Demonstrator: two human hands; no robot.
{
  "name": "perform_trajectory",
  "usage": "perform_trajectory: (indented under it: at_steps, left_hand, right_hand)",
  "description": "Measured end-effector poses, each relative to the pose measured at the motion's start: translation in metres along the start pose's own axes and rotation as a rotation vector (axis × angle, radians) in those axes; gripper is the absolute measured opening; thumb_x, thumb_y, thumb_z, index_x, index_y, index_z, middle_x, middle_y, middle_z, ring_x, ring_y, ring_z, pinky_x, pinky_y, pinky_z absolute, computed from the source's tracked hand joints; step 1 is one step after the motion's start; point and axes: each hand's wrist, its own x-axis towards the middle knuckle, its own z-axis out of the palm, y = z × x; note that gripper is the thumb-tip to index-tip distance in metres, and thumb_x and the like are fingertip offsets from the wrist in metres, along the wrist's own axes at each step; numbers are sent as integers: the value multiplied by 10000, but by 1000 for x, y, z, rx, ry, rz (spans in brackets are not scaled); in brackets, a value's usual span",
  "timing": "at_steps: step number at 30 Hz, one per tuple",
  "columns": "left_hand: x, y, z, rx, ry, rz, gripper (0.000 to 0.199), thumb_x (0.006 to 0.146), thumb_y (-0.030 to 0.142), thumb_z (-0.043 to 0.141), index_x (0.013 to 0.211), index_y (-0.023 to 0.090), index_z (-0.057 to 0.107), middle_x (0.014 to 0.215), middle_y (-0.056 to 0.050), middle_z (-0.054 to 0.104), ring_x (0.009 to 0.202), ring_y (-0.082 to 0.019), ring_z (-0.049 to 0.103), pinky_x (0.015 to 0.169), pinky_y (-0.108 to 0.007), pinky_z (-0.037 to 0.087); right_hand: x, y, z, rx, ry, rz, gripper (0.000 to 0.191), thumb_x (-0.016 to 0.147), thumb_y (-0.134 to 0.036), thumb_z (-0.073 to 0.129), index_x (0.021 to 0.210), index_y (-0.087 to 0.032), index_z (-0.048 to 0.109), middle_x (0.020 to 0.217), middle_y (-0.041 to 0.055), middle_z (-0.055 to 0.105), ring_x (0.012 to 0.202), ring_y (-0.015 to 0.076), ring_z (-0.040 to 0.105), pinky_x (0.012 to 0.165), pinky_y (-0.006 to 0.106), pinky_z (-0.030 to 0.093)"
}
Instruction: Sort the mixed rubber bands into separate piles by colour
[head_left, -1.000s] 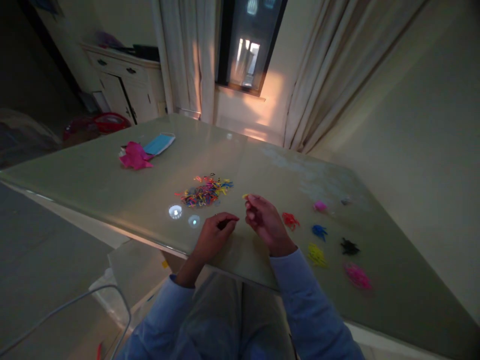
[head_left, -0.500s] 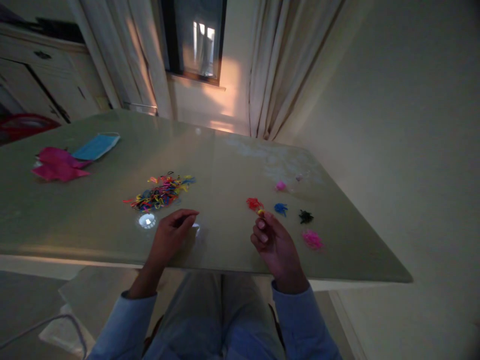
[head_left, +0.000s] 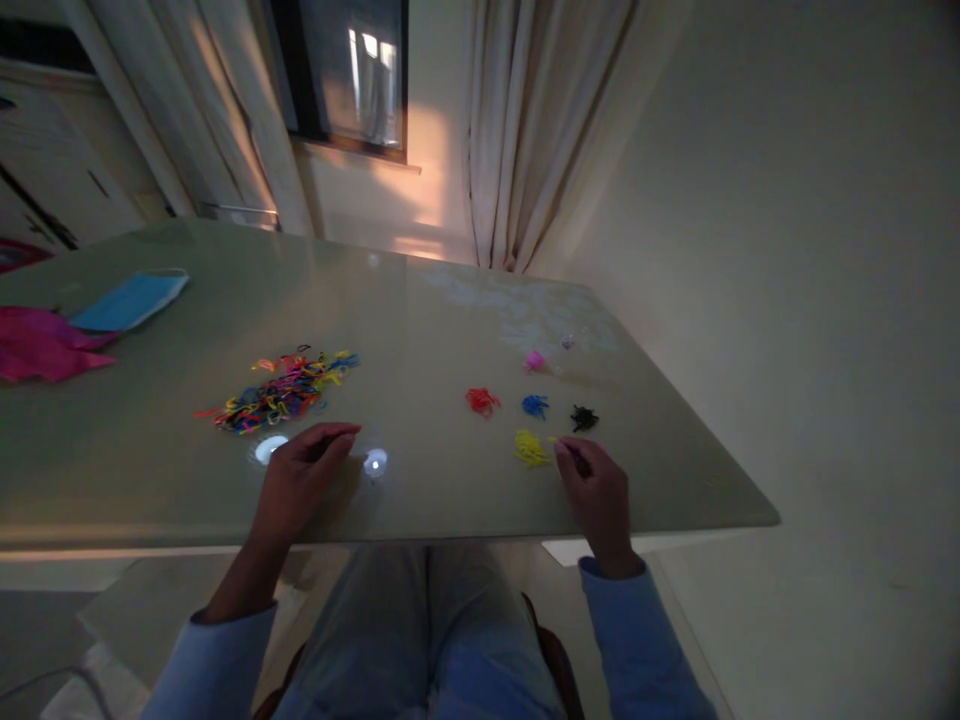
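With the right hand [head_left: 598,490] pinching a yellow band [head_left: 553,440], release low onto the yellow pile [head_left: 531,449] beside it, left hand [head_left: 301,478] apart, fingertips together.

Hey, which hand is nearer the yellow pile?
Right. The right hand is just beside the yellow pile, on its right; the left hand is farther off to its left.

Passable over desk [head_left: 420,400] between multicoloured pile [head_left: 281,395] and red bundle [head_left: 482,402] | obstructed farther right by blue bundle [head_left: 535,406], yellow bundle [head_left: 529,450], black bundle [head_left: 583,418]
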Motion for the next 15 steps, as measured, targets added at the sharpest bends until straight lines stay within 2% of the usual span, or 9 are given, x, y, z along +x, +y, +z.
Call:
perform_trajectory:
  at_steps: [2, 5, 11, 15]
  left_hand:
    - [0, -1, 0, 1, 3, 5, 339, 733, 519, 654, 867, 227, 763, 882, -34, 776, 807, -228, 695, 715, -296, 543]
    - [-1, 0, 1, 1, 16, 7, 328, 742, 517, 657, 869, 234, 761, 893, -33, 777, 830, -236, 697, 738, -305, 550]
    - [-1, 2, 1, 13, 16, 8, 313, 743, 506, 648, 851, 235, 760, 866, -30, 769, 805, -228, 689, 722, -299, 547]
    - [0, 1, 1, -1, 22, -11, 326, 727, 505, 649, 852, 224, 757, 865, -36, 765, 794, -223, 682, 703, -291, 539]
  right_hand:
    - [2, 15, -8, -158, -23, -129, 276, 871, -440, 606, 823, -198, 729, 787, 77, 718, 680, 194, 610, 681, 328, 479]
    - [1, 28, -10, -226, -83, -215, 277, 909, -422, 563, 848, -206, 727, 793, 79, 727, 693, 203, 626, 705, 344, 492]
    - [1, 32, -1, -242, -156, -218, 298, 929, -398, 543, 874, -174, 732, 803, 95, 713, 727, 219, 641, 694, 347, 498]
    - [1, 31, -5, -231, -163, -210, 276, 911, -390, 570, 916, -170, 736, 771, 75, 697, 658, 194, 615, 641, 321, 489]
